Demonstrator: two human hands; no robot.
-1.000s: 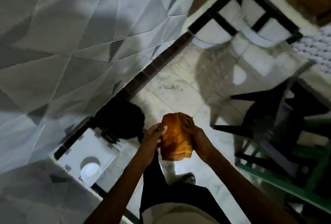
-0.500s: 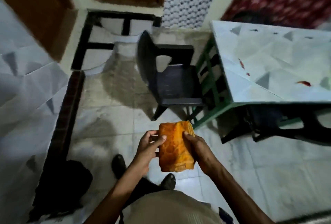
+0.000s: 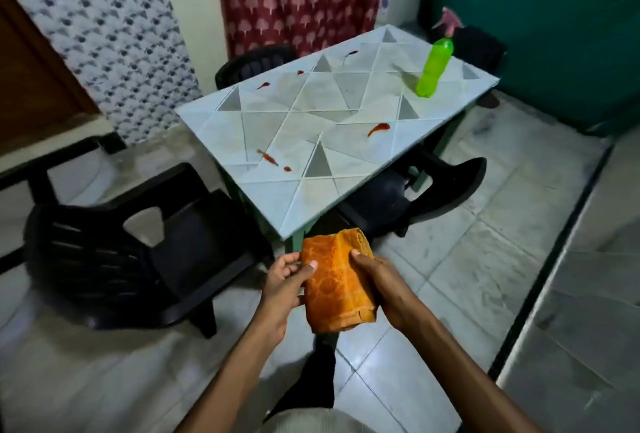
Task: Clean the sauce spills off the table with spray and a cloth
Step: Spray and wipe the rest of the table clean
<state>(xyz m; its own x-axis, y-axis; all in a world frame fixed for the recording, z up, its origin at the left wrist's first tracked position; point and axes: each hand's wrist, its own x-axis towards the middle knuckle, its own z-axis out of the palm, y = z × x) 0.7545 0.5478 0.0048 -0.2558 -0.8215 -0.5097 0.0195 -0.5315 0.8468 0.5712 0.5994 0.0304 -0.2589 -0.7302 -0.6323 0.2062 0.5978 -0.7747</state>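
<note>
Cloth (image 3: 337,283), orange, patterned and folded into a soft oblong, is held by both grips: the left grip (image 3: 282,285) pinches its left edge, thumb on top, and the right grip (image 3: 384,285) clasps the right edge. Beyond them stands the bench (image 3: 311,114), pale with a triangle pattern and streaked with red spills (image 3: 378,128). A green bottle (image 3: 434,67) stands near its far right corner, well apart from the grips. A black plastic chair (image 3: 138,242) sits left of the left grip on the tiled floor (image 3: 467,259).
</note>
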